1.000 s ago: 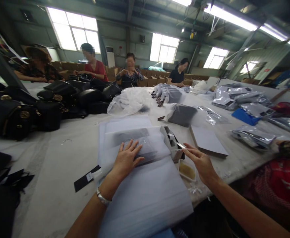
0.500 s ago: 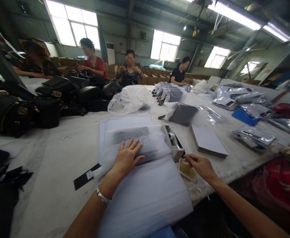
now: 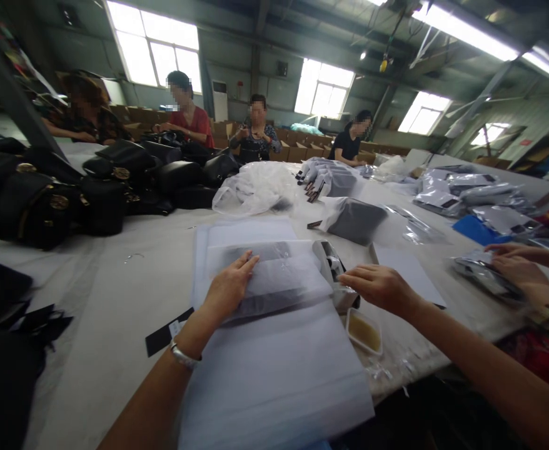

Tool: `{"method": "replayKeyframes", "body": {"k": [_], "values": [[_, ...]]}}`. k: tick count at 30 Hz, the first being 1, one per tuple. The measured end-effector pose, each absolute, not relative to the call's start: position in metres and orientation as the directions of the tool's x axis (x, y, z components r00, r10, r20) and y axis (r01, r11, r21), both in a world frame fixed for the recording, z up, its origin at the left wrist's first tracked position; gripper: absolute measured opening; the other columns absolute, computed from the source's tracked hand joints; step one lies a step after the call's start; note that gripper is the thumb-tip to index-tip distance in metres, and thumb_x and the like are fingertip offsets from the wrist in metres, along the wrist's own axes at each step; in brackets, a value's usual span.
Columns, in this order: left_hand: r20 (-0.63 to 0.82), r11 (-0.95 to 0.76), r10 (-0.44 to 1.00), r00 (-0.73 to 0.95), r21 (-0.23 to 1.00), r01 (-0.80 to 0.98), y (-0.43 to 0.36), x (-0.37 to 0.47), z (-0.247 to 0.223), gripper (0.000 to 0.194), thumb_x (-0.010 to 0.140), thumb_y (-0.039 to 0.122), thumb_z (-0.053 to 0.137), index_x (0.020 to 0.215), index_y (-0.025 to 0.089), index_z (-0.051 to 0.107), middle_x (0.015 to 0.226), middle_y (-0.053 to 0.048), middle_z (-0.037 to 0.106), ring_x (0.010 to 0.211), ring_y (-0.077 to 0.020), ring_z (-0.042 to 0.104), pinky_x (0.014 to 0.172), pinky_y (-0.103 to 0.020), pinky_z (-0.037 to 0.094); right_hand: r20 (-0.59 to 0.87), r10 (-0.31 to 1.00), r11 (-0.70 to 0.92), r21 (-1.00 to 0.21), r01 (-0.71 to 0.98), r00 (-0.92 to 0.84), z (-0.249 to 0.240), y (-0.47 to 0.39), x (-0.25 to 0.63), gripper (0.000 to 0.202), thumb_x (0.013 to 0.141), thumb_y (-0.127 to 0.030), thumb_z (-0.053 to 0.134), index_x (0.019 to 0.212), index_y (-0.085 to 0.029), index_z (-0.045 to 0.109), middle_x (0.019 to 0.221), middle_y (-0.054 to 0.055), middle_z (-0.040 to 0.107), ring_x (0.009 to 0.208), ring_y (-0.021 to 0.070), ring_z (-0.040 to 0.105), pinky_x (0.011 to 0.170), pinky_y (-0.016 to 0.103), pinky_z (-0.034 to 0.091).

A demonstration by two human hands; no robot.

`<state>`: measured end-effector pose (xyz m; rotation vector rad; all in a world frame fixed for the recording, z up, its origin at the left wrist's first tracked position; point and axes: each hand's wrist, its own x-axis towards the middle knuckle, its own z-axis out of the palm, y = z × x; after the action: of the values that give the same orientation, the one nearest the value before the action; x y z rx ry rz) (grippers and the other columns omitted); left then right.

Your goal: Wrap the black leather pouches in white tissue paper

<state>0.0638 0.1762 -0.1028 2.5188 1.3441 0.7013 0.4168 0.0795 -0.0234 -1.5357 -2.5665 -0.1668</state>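
A dark item in a translucent wrapper (image 3: 284,275) lies on a stack of white sheets (image 3: 274,381). My left hand (image 3: 230,284) rests on the left part of the wrapper, fingers extended. Beside my left wrist a black tag (image 3: 158,337) sticks out. My right hand (image 3: 380,287) is at the tape dispenser (image 3: 331,262), its fingers pressed together near the front end; whatever is between the fingertips is too small to make out. Just below that hand is a small dish with a yellow pad (image 3: 364,331).
Black bags (image 3: 105,181) are heaped at the left. A wrapped grey item (image 3: 356,219) and a white board (image 3: 410,275) lie beyond the dispenser. Another person's hands (image 3: 518,265) touch a plastic-wrapped pack (image 3: 481,269) at the right. Several people sit across the table.
My right hand has risen from beside the dish to the dispenser's front end. My left hand has shifted slightly left on the wrapper, fingers closer together. Another person's hands have appeared at the right.
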Motion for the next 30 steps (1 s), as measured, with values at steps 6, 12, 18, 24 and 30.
{"method": "replayKeyframes", "body": {"k": [6, 12, 18, 24, 30], "values": [[0.352, -0.594, 0.804, 0.480, 0.447, 0.669, 0.201, 0.040, -0.099, 0.056, 0.090, 0.029, 0.062, 0.143, 0.018, 0.047, 0.147, -0.010, 0.050, 0.137, -0.0258, 0.044, 0.115, -0.043, 0.037, 0.128, 0.711, 0.701, -0.064, 0.710, -0.691, -0.010, 0.148, 0.328, 0.033, 0.097, -0.047, 0.047, 0.097, -0.028, 0.075, 0.086, 0.005, 0.073, 0.079, 0.0183, 0.064, 0.070, 0.028, 0.042], [0.353, -0.585, 0.809, 0.470, 0.552, 0.594, 0.216, 0.025, -0.098, 0.068, 0.084, 0.029, 0.070, 0.145, 0.019, 0.043, 0.140, -0.010, 0.058, 0.128, -0.0238, 0.052, 0.108, -0.038, 0.045, -0.027, 0.567, 0.819, -0.083, 0.567, -0.823, -0.011, 0.216, 0.252, 0.031, 0.092, -0.047, 0.055, 0.081, -0.025, 0.074, 0.076, 0.000, 0.070, 0.066, 0.0135, 0.060, 0.060, 0.024, 0.035], [0.343, -0.577, 0.810, 0.476, 0.612, 0.540, 0.217, 0.021, -0.098, 0.069, 0.081, 0.021, 0.071, 0.145, 0.023, 0.044, 0.141, -0.009, 0.056, 0.130, -0.0244, 0.051, 0.111, -0.042, 0.040, -0.285, 0.574, 0.816, 0.121, 0.565, -0.768, -0.014, 0.250, 0.209, 0.027, 0.084, -0.051, 0.063, 0.079, -0.028, 0.077, 0.069, 0.000, 0.072, 0.062, 0.0164, 0.060, 0.054, 0.025, 0.029], [0.359, -0.581, 0.809, 0.465, 0.612, 0.538, 0.216, 0.022, -0.102, 0.068, 0.081, 0.020, 0.071, 0.143, 0.024, 0.045, 0.137, -0.008, 0.060, 0.125, -0.0243, 0.054, 0.107, -0.039, 0.044, -0.323, 0.639, 0.769, 0.245, 0.590, -0.698, -0.010, 0.256, 0.196, 0.040, 0.076, -0.063, 0.066, 0.083, -0.026, 0.078, 0.075, 0.005, 0.073, 0.067, 0.0210, 0.064, 0.057, 0.026, 0.035], [0.329, -0.544, 0.837, 0.438, 0.589, 0.597, 0.214, 0.024, -0.102, 0.069, 0.082, 0.022, 0.070, 0.145, 0.022, 0.043, 0.136, -0.010, 0.060, 0.125, -0.0257, 0.055, 0.105, -0.042, 0.046, -0.240, 0.786, 0.608, 0.136, 0.782, -0.569, -0.018, 0.271, 0.218, 0.062, 0.062, -0.080, 0.067, 0.084, -0.023, 0.074, 0.078, 0.006, 0.073, 0.072, 0.0228, 0.065, 0.059, 0.026, 0.038]]}}
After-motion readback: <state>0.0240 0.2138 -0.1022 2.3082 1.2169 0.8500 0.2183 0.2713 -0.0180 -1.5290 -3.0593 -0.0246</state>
